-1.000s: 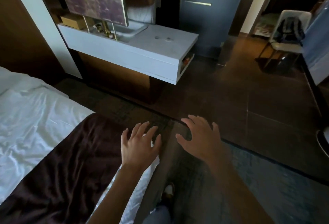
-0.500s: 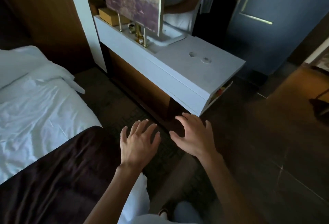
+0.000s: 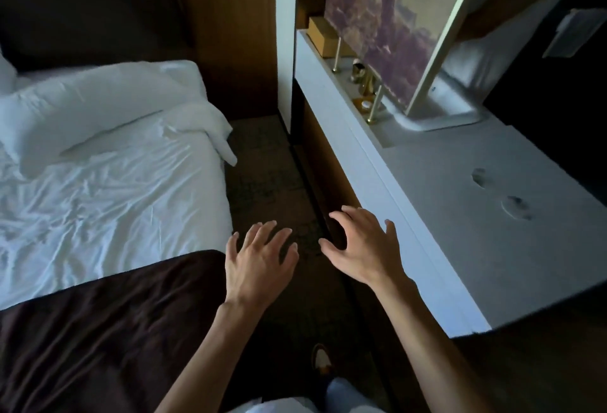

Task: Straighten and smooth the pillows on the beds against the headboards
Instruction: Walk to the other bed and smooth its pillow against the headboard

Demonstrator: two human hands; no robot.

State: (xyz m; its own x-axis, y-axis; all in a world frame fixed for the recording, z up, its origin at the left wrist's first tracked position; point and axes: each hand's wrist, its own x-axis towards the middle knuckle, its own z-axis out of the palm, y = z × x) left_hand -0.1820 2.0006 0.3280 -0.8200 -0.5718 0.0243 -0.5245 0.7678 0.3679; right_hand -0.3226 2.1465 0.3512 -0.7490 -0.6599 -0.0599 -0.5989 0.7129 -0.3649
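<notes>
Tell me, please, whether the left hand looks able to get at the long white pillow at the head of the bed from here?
Probably not yet. The left hand hovers open by the brown bed runner, and the long white pillow lies well up the bed. Nothing blocks the aisle, so a step forward should do.

Both hands, left hand (image 3: pixel 259 263) and right hand (image 3: pixel 363 248), hover spread-fingered and empty beside the bed (image 3: pixel 108 209), its pillow (image 3: pixel 95 107) rumpled.
</notes>
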